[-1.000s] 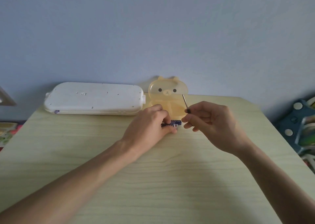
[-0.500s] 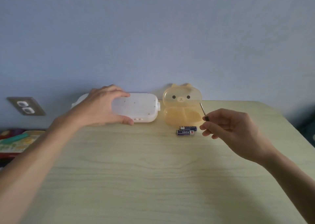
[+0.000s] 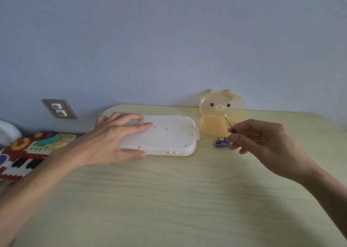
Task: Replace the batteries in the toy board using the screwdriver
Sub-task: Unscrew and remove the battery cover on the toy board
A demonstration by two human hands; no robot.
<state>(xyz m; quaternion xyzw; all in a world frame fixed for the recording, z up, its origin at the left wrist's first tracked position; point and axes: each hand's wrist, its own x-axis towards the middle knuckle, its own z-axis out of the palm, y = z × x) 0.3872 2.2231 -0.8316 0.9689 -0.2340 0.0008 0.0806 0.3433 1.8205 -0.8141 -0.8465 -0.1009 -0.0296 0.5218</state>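
A: Pale wood-grain surface, blue-grey wall behind, a double socket low on the left.

B: And the toy board lies face-down on the surface, left hand clamped over its near-left end, thumb along the front edge.

A: Right hand pinches the screwdriver, tip tilted up before the amber bear-shaped case.

B: Two blue batteries lie just beside those fingers. Label writing's too small to read.

A: Colourful toy keyboard off the left edge.
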